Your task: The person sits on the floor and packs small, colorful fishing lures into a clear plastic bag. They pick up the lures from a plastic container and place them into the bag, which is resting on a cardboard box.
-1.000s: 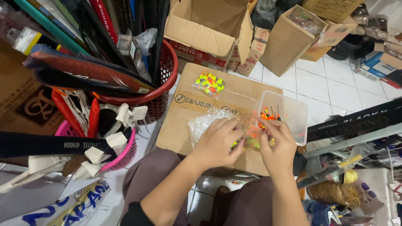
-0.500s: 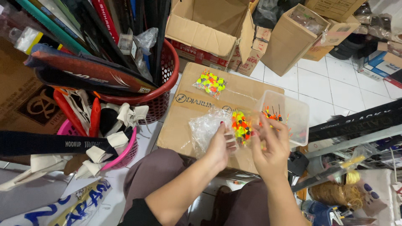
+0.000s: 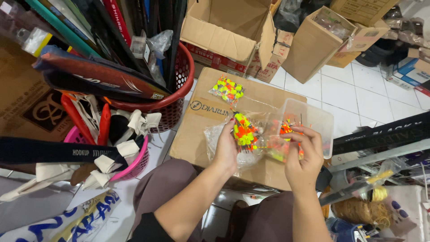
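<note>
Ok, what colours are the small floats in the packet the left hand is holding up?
Neon yellow and orange with dark bits, seen in the head view: floats, left hand.

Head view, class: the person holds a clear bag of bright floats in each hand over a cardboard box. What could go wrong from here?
1. The bag of floats in the left hand looks pinched from below only; floats might spill onto the cardboard box and roll off to the tiled floor.
2. The clear tub overhangs the box edge beside the right hand; a nudge could tip it.
</note>
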